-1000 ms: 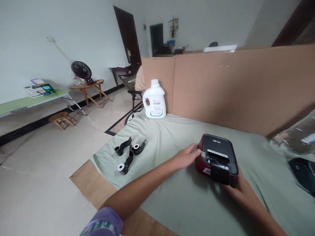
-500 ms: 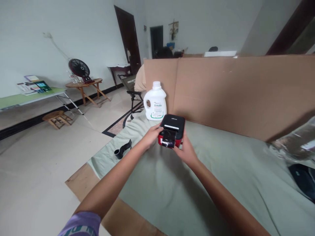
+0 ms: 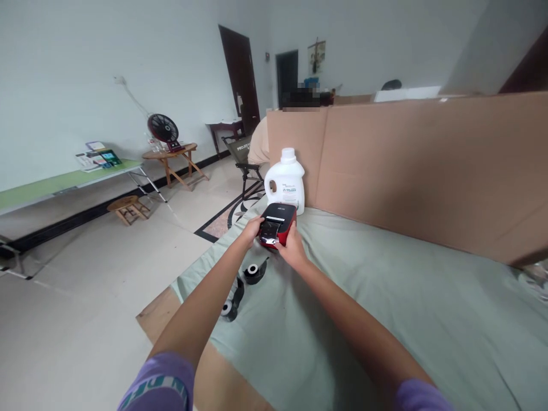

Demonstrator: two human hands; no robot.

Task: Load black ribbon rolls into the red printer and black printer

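Between my hands is a small black-and-red label printer, with a glossy black strip hanging over its front. My left hand grips its left side, fingers closed. On its right side my right hand is closed around the red casing, thumb at the lower front. The printer is tilted towards me, right in front of a white detergent jug and covering the jug's lower part. Below my hands, two black rolls with white cores lie on the cloth: one roll under the printer, another roll beside my left forearm.
A pale green cloth covers the work surface, with a cardboard panel standing along its back. Behind the jug are a folding chair and part of a seated person. A fan stands on a wooden table at left.
The view has swung left. My hands, still on the printer, have moved left across the jug's front. A second roll, hidden before, now shows beside my left forearm.
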